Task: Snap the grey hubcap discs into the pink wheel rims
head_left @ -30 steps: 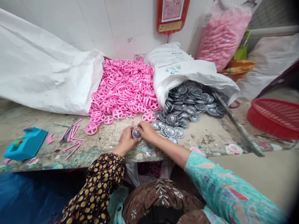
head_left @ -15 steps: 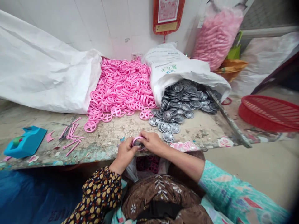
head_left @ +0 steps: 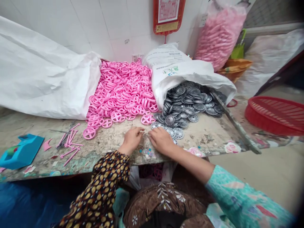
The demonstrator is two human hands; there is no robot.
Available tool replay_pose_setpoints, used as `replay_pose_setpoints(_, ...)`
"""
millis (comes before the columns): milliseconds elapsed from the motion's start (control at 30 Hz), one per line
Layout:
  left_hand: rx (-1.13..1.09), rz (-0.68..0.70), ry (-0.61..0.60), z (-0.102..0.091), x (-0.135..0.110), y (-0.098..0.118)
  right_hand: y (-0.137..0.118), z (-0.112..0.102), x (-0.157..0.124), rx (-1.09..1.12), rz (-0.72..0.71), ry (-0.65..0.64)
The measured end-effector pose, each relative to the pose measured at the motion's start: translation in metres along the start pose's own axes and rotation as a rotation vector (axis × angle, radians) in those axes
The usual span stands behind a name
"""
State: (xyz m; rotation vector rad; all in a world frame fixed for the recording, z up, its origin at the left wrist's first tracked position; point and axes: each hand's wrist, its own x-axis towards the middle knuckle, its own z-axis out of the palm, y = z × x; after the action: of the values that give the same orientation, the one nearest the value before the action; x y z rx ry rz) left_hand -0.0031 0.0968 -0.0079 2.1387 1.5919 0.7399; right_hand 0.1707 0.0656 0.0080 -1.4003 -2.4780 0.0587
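Observation:
My left hand (head_left: 133, 138) is low over the tabletop in front of the pink spoked wheels (head_left: 125, 91), its fingers loosely bent toward the right and nothing visible between them. Facing it, my right hand (head_left: 161, 140) has its fingers pointing left, partly curled, and no held item shows there. This hand overlaps the front of the pile of grey hubcap-like discs (head_left: 169, 120), covering some of them; I cannot tell whether it touches them. Several loose grey discs (head_left: 178, 133) lie close to its knuckles. Below the hands, small blue flecks (head_left: 147, 152) mark the worn table.
A white sack (head_left: 175, 65) holds the grey discs, with a worn bar (head_left: 237, 126) along its mouth. Another white sack (head_left: 47, 76) lies left. Pink rods (head_left: 71, 139) and a blue tape dispenser (head_left: 22, 150) are at left; a red basket (head_left: 273, 115) stands right.
The pink wheel with a dark piece that both hands held is no longer visible. My hands have separated and moved farther over the table. The camera view has shifted slightly.

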Motion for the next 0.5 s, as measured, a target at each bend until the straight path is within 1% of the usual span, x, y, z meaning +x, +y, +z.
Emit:
replay_pose_setpoints(33, 0.068, 0.023, 0.026, 0.007, 0.014, 0.001, 0.01, -0.001, 0.011, -0.052, 0.047, -0.002)
replay_pose_setpoints(100, 0.178, 0.042, 0.059, 0.019, 0.037, 0.002, 0.024, -0.002, 0.027, -0.127, 0.102, -0.053)
replay_pose_setpoints(200, 0.265, 0.028, 0.079, 0.03, 0.057, 0.002, 0.035, 0.0, 0.038, -0.186, 0.073, -0.146)
replay_pose_setpoints(267, 0.295, 0.051, 0.077, 0.033, 0.059, -0.001, 0.038, 0.002, 0.04, -0.209, 0.013, -0.176)
replay_pose_setpoints(367, 0.307, 0.128, 0.047, 0.029, 0.053, -0.009, 0.042, 0.002, 0.039, -0.209, -0.04, -0.178)
replay_pose_setpoints(433, 0.3, 0.154, 0.024, 0.026, 0.048, -0.015, 0.045, -0.001, 0.038, -0.19, -0.047, -0.155)
replay_pose_setpoints(500, 0.291, 0.159, 0.011, 0.022, 0.045, -0.018, 0.047, -0.004, 0.038, -0.16, -0.043, -0.1)
